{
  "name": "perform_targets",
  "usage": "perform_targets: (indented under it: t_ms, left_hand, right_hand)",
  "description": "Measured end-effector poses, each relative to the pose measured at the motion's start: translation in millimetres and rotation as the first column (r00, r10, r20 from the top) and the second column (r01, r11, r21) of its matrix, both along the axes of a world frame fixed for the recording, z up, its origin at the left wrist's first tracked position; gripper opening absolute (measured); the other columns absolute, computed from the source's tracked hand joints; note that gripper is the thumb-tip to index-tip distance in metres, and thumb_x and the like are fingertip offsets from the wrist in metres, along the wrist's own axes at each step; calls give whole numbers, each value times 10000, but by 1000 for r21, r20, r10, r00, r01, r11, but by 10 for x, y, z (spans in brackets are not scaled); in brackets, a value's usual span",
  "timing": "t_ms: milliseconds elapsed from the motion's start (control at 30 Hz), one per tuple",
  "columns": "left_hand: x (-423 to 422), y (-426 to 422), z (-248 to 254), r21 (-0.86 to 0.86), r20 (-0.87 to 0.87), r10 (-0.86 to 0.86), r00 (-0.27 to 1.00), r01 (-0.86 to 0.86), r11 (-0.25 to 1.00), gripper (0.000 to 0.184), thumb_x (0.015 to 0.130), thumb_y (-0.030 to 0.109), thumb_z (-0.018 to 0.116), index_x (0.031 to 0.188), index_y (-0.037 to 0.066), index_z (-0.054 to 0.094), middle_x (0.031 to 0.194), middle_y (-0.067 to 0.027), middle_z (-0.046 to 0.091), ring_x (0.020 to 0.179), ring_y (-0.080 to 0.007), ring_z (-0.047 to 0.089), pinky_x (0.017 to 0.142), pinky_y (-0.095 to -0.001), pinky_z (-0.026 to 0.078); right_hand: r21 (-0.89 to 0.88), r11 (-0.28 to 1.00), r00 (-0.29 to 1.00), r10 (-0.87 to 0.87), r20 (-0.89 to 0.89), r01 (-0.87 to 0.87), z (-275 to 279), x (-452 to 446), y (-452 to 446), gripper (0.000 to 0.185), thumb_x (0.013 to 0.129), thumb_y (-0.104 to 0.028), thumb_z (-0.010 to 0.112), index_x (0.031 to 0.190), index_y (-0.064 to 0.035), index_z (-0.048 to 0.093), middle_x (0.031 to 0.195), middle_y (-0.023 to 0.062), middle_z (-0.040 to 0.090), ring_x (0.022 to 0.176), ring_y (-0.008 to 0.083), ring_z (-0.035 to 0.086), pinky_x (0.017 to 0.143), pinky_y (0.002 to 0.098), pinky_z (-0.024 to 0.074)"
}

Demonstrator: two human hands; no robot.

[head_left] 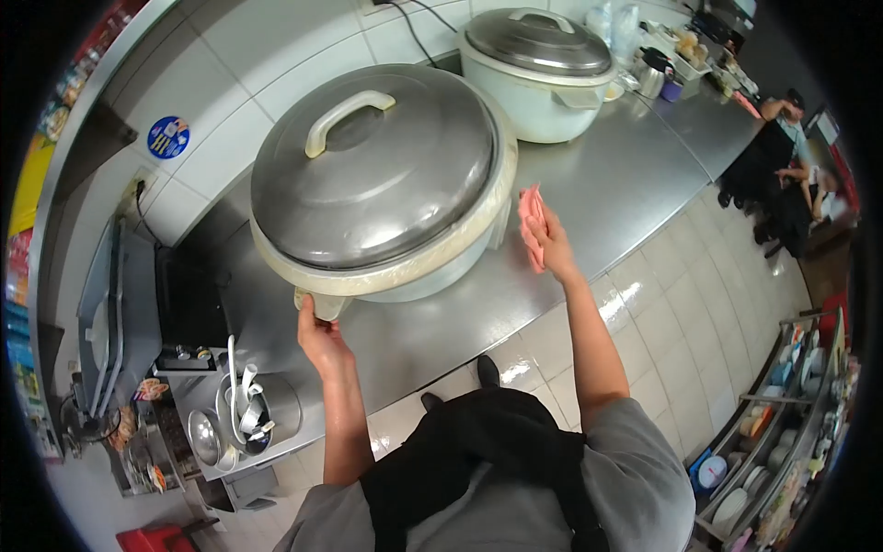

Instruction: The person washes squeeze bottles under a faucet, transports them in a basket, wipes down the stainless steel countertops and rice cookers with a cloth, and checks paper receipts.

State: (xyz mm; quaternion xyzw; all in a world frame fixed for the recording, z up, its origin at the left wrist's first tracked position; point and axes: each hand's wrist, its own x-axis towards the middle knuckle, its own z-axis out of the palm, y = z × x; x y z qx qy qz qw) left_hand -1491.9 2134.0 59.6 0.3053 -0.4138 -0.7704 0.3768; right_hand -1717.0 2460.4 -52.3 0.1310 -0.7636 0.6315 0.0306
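Observation:
A large rice cooker (377, 184) with a domed metal lid and a pale handle stands on the steel counter in front of me. My left hand (324, 342) is closed on the cooker's side handle (322, 304) at its near left edge. To the right of the cooker, my right hand (554, 248) grips a folded pink cloth (531, 225), held just above the counter. The cloth is apart from the cooker wall. Part of the left hand's fingers is hidden under the side handle.
A second lidded cooker (536, 78) stands farther back on the counter (635, 175). Ladles and bowls (244, 409) lie at the left end. A kettle (651, 74) sits at the far right. People (782, 156) are beyond, and a dish rack (773, 414) stands right.

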Motion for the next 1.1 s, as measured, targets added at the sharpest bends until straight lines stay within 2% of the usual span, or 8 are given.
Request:
perform_targets:
  t_ms: [167, 267, 300, 433, 700, 867, 1000, 1100]
  left_hand:
    - [305, -646, 13, -30, 157, 104, 982, -101, 994, 379, 951, 356, 583, 1188, 60, 598, 1078, -12, 630, 946, -111, 576, 750, -257, 423]
    - [463, -835, 32, 32, 60, 106, 993, -108, 994, 425, 969, 412, 548, 1237, 82, 564, 1096, -16, 618, 986, -111, 558, 773, -274, 417]
    - [572, -911, -41, 30, -41, 29, 999, -28, 999, 481, 978, 445, 527, 1297, 86, 508, 1187, -49, 573, 1063, -138, 522, 888, -304, 411]
    - [896, -720, -71, -57, 77, -7, 997, 11, 998, 605, 988, 435, 505, 1420, 36, 362, 1367, -121, 430, 1274, -233, 412, 1103, -384, 299]
    - [876, -562, -193, -526, 390, -47, 919, 265, 808, 830, 889, 163, 686, 1528, 69, 166, 1527, -174, 237, 1427, -300, 247, 1146, -425, 230]
    - [601, -837, -252, -605, 408, 97, 908, 189, 773, 938, 874, 240, 723, 1534, 26, 91, 1547, -180, 164, 1409, -316, 256, 1140, -442, 241]
    - [404, -1026, -422, -623, 344, 193, 919, 69, 779, 987, 868, 262, 735, 1533, 7, 51, 1550, -183, 144, 1409, -311, 230, 1142, -445, 236]
    - [477, -820, -398, -751, 271, 338, 901, -22, 660, 776, 885, 184, 695, 1469, -3, 220, 1495, -167, 227, 1361, -286, 283, 1087, -426, 296]
  right_hand:
    - [-25, 957, 956, 290, 48, -289, 277, 418, -445, 732, 821, -170, 723, 1453, -32, 381, 1274, 176, 537, 1176, 297, 505, 1022, 372, 384]
    - [-39, 974, 974, 225, 18, -224, 154, 824, -737, 628, 837, -145, 709, 1387, 2, 443, 1311, 127, 515, 1223, 229, 485, 1035, 344, 377]
    - [-3, 977, 977, 214, 20, -214, 179, 962, -825, 638, 829, -141, 710, 1389, 2, 440, 1281, 131, 521, 1201, 235, 492, 1021, 348, 385]
    - [62, 984, 986, 165, 13, -166, 292, 1264, -1291, 770, 782, -143, 725, 1450, -10, 366, 1203, 170, 528, 1149, 296, 501, 997, 382, 397]
    - [-4, 1000, 997, 7, -77, -7, 215, 1851, -2441, 904, 779, -207, 763, 1497, 6, 256, 1191, 217, 487, 1096, 342, 503, 957, 399, 421]
    - [17, 999, 988, -31, -153, 34, 251, 1969, -2903, 880, 820, -227, 740, 1503, -3, 232, 1209, 236, 468, 1067, 357, 524, 932, 395, 441]
    - [48, 913, 913, 406, -38, -404, 111, 1591, -2541, 800, 849, -198, 705, 1504, -48, 271, 1252, 169, 502, 1136, 363, 497, 948, 406, 431]
    - [329, 933, 928, 242, -283, -144, 12, 1146, -1982, 700, 875, -263, 661, 1486, -122, 350, 1281, 110, 505, 1156, 314, 499, 955, 429, 425]
